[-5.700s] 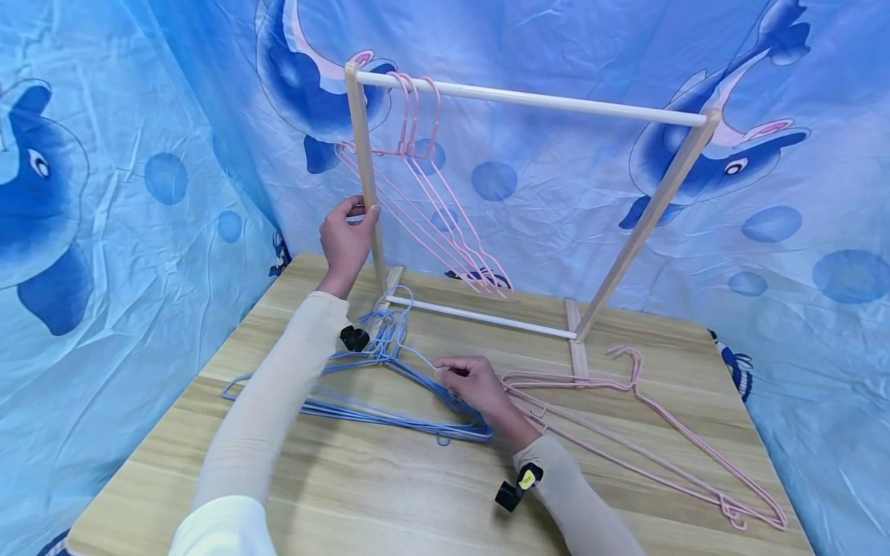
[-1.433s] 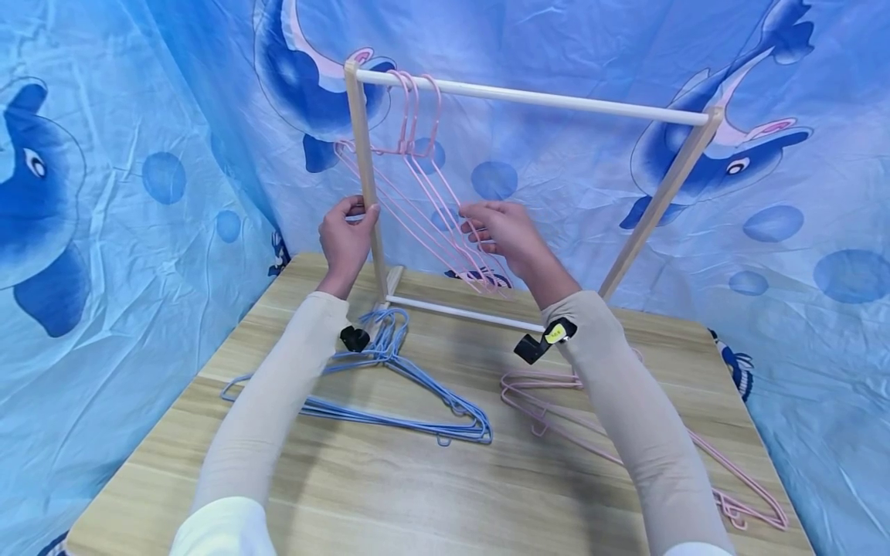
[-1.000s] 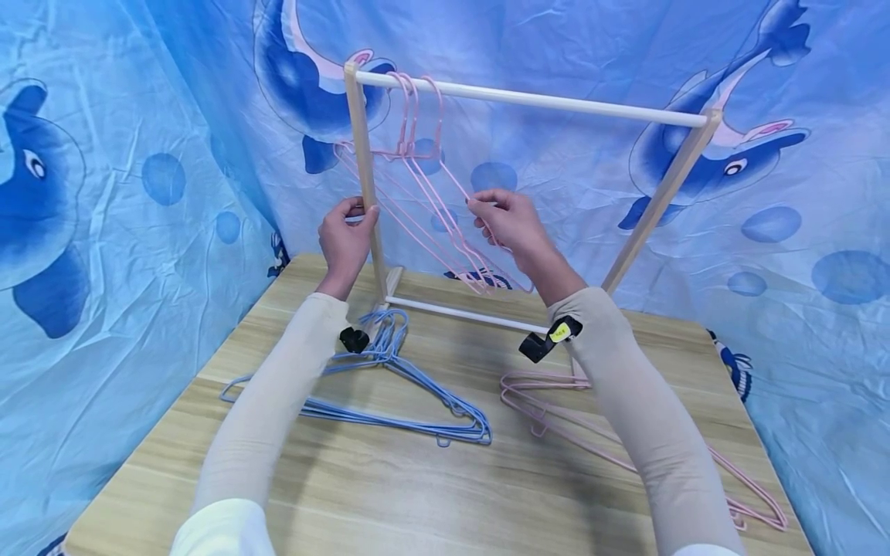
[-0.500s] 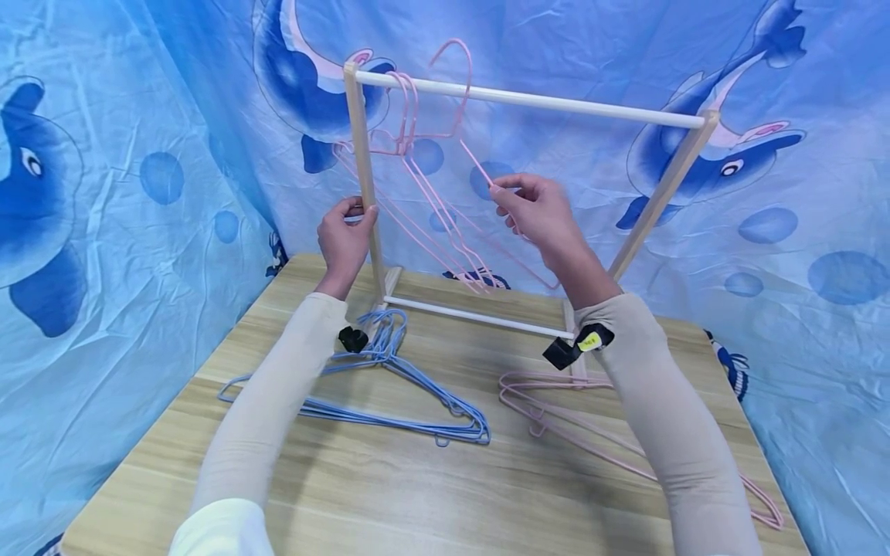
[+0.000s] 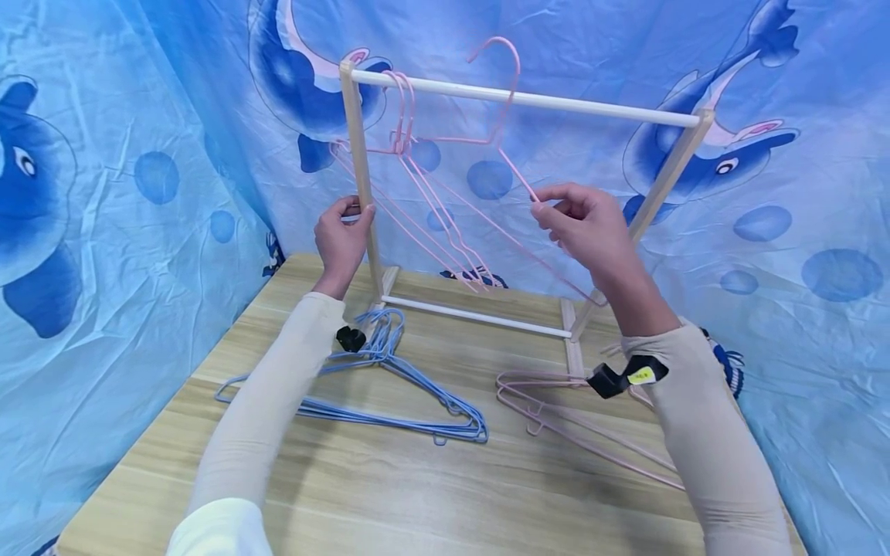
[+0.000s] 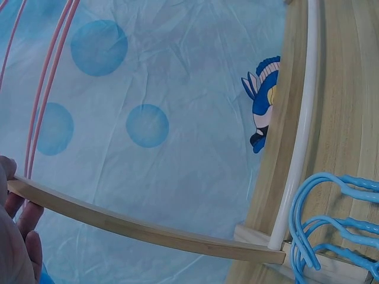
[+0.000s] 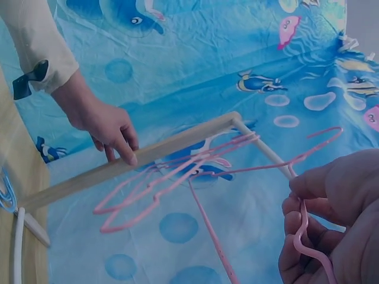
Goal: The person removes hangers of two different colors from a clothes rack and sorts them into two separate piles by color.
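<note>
My right hand (image 5: 587,228) pinches the sloping shoulder of a pink clothes hanger (image 5: 516,171); its hook rises above the white top rail (image 5: 556,100), off the bar. In the right wrist view the thumb and fingers of this right hand (image 7: 331,219) close on the pink wire. Two other pink hangers (image 5: 445,216) hang by their hooks near the rail's left end. My left hand (image 5: 342,239) grips the left wooden post (image 5: 358,147) of the rack, fingers behind it, as the left wrist view also shows for the post (image 6: 136,229).
Several blue hangers (image 5: 417,424) lie stacked on the wooden table (image 5: 417,494) at the rack's left foot. More pink hangers (image 5: 591,446) lie at the right, partly under my right forearm. The rack's lower bar (image 5: 480,315) runs close above the table; a blue dolphin-print cloth (image 5: 487,31) stands behind.
My right hand left the blue hangers, took hold of the rightmost hanging pink hanger, lifted its hook off the rail and carried it right. My left hand stays on the post.
</note>
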`<state>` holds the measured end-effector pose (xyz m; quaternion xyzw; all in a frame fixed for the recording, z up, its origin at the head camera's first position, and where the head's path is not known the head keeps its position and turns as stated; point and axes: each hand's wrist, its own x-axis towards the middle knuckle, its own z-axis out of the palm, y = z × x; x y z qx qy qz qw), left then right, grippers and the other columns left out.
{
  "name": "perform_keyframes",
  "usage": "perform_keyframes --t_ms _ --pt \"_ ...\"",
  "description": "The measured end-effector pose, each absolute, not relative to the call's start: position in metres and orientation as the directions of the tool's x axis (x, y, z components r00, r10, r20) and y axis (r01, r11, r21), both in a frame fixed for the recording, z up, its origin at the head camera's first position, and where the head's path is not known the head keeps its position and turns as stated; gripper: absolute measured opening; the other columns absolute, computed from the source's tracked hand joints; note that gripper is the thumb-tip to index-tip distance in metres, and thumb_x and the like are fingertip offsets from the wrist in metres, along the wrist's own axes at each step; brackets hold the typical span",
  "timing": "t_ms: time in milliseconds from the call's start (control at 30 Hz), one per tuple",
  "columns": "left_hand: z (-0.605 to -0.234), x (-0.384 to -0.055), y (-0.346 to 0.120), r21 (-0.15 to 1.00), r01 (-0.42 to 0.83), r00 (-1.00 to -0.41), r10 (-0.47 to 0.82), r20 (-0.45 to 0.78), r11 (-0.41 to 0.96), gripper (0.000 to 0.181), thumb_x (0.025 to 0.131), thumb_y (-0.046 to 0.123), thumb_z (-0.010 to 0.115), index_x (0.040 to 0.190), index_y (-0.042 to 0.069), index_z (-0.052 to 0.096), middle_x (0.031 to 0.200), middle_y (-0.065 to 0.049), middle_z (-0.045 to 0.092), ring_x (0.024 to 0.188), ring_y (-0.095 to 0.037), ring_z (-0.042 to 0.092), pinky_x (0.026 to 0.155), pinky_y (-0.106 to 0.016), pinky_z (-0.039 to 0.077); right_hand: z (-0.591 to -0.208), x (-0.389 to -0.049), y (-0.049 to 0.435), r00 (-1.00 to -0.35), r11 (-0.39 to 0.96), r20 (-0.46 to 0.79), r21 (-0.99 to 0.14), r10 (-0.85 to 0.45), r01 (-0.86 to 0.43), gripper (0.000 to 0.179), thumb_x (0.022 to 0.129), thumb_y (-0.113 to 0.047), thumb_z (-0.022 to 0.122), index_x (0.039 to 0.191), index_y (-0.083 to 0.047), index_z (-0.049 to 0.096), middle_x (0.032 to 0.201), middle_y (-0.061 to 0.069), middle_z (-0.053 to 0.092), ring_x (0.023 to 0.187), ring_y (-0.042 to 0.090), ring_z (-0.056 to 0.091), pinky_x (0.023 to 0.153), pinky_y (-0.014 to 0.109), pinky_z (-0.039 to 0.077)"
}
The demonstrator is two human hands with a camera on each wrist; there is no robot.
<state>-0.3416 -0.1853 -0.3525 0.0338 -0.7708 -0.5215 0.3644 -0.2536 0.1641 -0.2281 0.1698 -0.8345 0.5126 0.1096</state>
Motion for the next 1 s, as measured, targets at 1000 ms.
perform_keyframes --t_ms 1000 --pt "-0.350 -0.343 -0.184 0.837 0.302 -0.744 -0.436 0.506 0.456 0.029 0.097 0.032 0.071 0.118 0.012 0.075 0.107 -0.009 0.076 0.093 -0.022 0.075 0.083 -0.036 0.061 -0.312 -0.215 0.278 -0.830 0.608 0.550 -0.630 -0.088 -0.482 0.021 0.093 -0.010 0.076 0.113 -0.007 0.078 0.080 -0.015 0.062 0.056 0.009 0.044 0.047 0.022 0.036"
